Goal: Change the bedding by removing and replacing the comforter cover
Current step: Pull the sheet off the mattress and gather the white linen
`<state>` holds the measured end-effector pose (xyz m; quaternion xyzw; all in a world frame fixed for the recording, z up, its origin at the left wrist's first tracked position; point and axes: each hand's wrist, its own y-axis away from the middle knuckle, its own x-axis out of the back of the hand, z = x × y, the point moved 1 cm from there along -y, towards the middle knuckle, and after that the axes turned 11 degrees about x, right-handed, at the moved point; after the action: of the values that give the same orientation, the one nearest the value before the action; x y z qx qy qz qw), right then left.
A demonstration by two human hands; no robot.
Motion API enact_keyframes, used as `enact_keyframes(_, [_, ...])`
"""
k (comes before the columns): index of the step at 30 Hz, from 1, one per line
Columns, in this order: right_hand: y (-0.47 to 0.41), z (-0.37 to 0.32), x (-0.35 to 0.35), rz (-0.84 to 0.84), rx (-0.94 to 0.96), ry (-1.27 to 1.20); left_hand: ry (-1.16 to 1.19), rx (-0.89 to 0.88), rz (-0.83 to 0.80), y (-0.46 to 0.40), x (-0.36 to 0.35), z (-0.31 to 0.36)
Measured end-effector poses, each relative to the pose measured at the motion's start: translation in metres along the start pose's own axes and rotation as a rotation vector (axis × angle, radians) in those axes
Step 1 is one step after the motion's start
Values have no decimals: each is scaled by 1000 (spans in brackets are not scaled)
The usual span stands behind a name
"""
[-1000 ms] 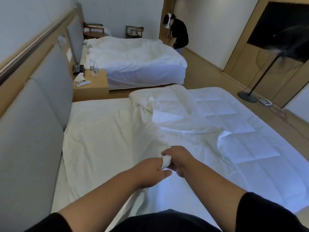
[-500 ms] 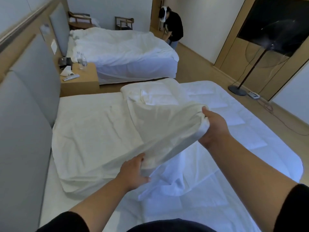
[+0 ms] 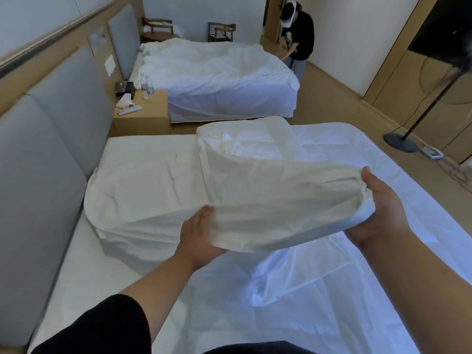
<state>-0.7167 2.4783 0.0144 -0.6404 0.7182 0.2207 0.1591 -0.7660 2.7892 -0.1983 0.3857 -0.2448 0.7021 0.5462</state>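
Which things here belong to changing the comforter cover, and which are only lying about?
For the job:
comforter cover
comforter
left hand
right hand

Lying about:
nightstand
water bottles
floor lamp
far bed

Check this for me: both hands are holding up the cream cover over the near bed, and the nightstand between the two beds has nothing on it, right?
Not quite. In the head view the nightstand carries water bottles, a dark box and a remote. The rest holds: the left hand and right hand hold up the cream cover over the near bed.
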Motion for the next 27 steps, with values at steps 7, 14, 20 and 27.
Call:
enact_keyframes(7, [-43,-29,44,-127,-137,-13,-14,-15,-205,-16,7,72])
enact_keyframes(14, [-72,-18,43,-204,-252,27,-294,161,-252,57,47,26])
enact_keyframes(20, [-83,30,25,-239,-377,131,-39,418,-38,112,78,12])
enact_keyframes(27, [-87,52,12,-817,-379,661,-88,496,0,135,96,18])
